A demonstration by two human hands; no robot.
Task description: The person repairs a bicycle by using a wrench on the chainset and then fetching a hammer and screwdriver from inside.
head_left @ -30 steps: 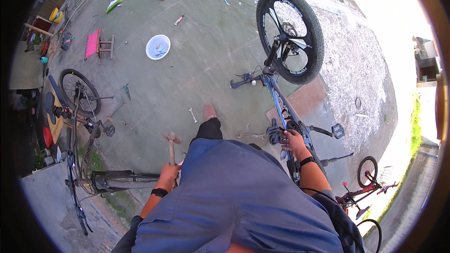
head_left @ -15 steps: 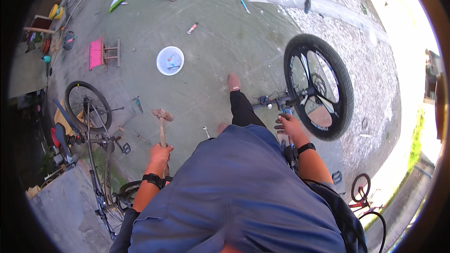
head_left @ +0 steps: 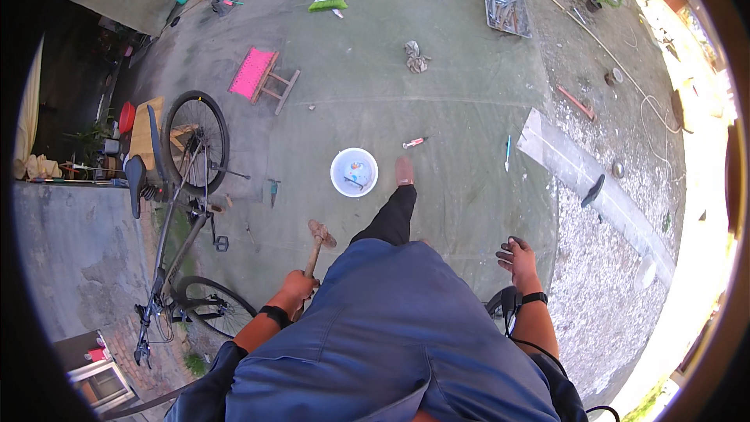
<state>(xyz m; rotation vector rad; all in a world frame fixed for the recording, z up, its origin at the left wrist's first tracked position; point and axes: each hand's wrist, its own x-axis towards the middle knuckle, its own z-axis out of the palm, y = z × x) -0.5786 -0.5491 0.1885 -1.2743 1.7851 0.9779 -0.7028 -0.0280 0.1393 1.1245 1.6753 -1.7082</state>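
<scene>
My left hand (head_left: 297, 286) is wrapped round the wooden handle of a hammer (head_left: 313, 256). Its rusty brown head points forward over the green ground sheet, near my leg. My right hand (head_left: 518, 261) hangs out to the right with fingers apart and nothing in it. Just ahead of me stands a white bucket (head_left: 333, 175) with a few small items inside, hard to make out. A small red-and-white tool (head_left: 416, 143) lies beyond my forward shoe. Close by my right forearm, part of a dark wheel (head_left: 498, 309) shows, mostly hidden by my shirt.
A bicycle (head_left: 180, 255) occupies the left side. Farther off are a pink-topped stool (head_left: 251, 75), a green broom (head_left: 327, 5), a crumpled cloth (head_left: 416, 58) and a tool tray (head_left: 526, 30). A grey strip (head_left: 569, 162) crosses gravel at right.
I have turned and moved, so the bucket and stool sit farther right in view. The spoked black wheel and handlebar by my right hand have left view. The hammer stays in my left hand.
</scene>
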